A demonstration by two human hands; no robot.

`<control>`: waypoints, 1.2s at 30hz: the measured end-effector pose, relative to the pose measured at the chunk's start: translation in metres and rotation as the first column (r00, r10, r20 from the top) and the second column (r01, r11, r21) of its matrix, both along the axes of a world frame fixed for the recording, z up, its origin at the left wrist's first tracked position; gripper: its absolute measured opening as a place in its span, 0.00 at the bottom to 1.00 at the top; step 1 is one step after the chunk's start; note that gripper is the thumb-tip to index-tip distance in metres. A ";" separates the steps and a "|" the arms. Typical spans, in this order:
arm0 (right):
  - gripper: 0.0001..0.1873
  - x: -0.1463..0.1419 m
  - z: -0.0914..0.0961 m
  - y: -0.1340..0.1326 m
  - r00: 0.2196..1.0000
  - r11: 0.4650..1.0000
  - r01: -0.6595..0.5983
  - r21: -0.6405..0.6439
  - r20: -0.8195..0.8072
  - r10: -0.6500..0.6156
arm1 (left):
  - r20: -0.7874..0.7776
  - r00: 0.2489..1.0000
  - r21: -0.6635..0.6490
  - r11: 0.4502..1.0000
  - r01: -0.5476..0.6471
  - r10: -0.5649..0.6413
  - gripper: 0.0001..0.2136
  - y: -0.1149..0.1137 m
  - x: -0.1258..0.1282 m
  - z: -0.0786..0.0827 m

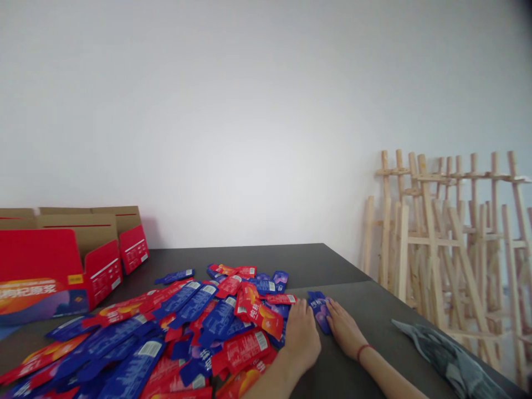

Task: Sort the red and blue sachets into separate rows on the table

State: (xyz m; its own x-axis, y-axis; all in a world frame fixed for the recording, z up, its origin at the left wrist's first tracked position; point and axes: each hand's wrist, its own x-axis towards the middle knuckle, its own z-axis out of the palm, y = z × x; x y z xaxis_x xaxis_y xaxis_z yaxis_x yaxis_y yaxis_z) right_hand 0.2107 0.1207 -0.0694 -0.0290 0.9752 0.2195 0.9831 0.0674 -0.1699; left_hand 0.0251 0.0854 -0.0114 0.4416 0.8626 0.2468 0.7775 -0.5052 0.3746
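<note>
My left hand [302, 335] is at the right edge of a heap of flat red and blue pouches, back of the hand up and fingers curled. The undersides of those fingers are hidden, so what they hold, if anything, does not show. Just beyond its knuckles lies a narrow red pouch [281, 299]. Apart from the heap, a blue pouch with purple print [319, 311] lies flat on the dark table between my hands. My right hand [343, 328] rests with fingers extended against this pouch's right edge, touching it. A thin red cord circles the right wrist.
The heap, with blue pouches [195, 303] and red pouches [245, 350], spreads over the left of the black table [266, 256]. Red open cartons [39, 266] stand at far left. Crumpled grey plastic [451, 357] lies at the right edge. Wooden easels [432, 238] stand beyond.
</note>
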 end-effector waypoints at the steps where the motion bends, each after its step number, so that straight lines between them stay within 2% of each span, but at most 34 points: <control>1: 0.29 -0.001 0.001 0.000 1.000 1.000 0.003 0.009 0.002 -0.003 | -0.052 0.998 0.060 0.998 -0.028 0.031 0.27 -0.006 -0.016 0.008; 4: 0.29 -0.003 0.004 -0.002 1.000 1.000 0.014 0.022 0.003 -0.014 | -0.199 0.960 0.158 0.973 -0.166 0.196 0.23 -0.019 -0.063 0.028; 7: 0.28 -0.007 0.010 -0.004 0.999 1.000 0.025 -0.003 0.023 -0.025 | -0.247 0.934 0.191 0.958 -0.213 0.256 0.22 -0.026 -0.092 0.036; 11: 0.27 -0.009 0.016 -0.007 0.998 0.999 0.029 -0.029 0.053 -0.028 | -0.228 0.943 0.218 0.957 -0.192 0.242 0.22 -0.029 -0.103 0.032; 14: 0.27 -0.011 0.024 -0.009 0.997 0.999 0.039 -0.009 0.066 -0.039 | -0.186 0.966 0.236 0.963 -0.133 0.179 0.21 -0.030 -0.104 0.032; 17: 0.27 -0.019 0.044 -0.017 0.998 0.997 -0.016 0.070 0.067 0.011 | -0.049 0.996 0.238 0.969 -0.065 0.079 0.19 -0.033 -0.103 0.036; 20: 0.26 -0.037 0.074 -0.038 0.975 0.972 -0.193 0.133 -0.082 0.205 | 0.208 0.978 0.167 0.985 -0.039 0.004 0.17 -0.036 -0.094 0.038; 22: 0.26 -0.052 0.092 -0.059 0.881 0.924 -0.360 0.128 -0.278 0.382 | 0.404 0.914 0.065 0.998 0.011 -0.036 0.17 -0.036 -0.086 0.036; 24: 0.26 -0.065 0.101 -0.079 0.755 0.868 -0.481 0.124 -0.444 0.482 | 0.579 0.811 -0.046 0.990 0.131 -0.080 0.16 -0.035 -0.078 0.033; 26: 0.26 -0.075 0.103 -0.093 0.641 0.845 -0.519 0.132 -0.594 0.487 | 0.707 0.703 -0.150 0.954 0.259 -0.080 0.15 -0.033 -0.073 0.028; 28: 0.25 -0.080 0.101 -0.099 0.597 0.880 -0.459 0.120 -0.692 0.406 | 0.775 0.632 -0.267 0.891 0.368 -0.029 0.14 -0.031 -0.072 0.022; 30: 0.21 -0.083 0.099 -0.098 0.598 0.922 -0.379 0.081 -0.739 0.310 | 0.779 0.627 -0.381 0.786 0.487 -0.011 0.14 -0.031 -0.074 0.015; 32: 0.16 -0.085 0.099 -0.096 0.591 0.927 -0.369 0.063 -0.754 0.287 | 0.747 0.663 -0.466 0.678 0.569 -0.043 0.15 -0.032 -0.077 0.010; 33: 0.12 -0.085 0.100 -0.096 0.582 0.919 -0.389 0.071 -0.754 0.304 | 0.719 0.691 -0.483 0.664 0.571 -0.072 0.14 -0.033 -0.078 0.008; 34: 0.10 -0.086 0.102 -0.097 0.579 0.908 -0.409 0.088 -0.744 0.333 | 0.679 0.727 -0.477 0.689 0.546 -0.106 0.12 -0.034 -0.079 0.007; 36: 0.06 -0.085 0.103 -0.103 0.592 0.876 -0.456 0.159 -0.681 0.431 | 0.567 0.806 -0.379 0.814 0.440 -0.171 0.08 -0.035 -0.079 0.007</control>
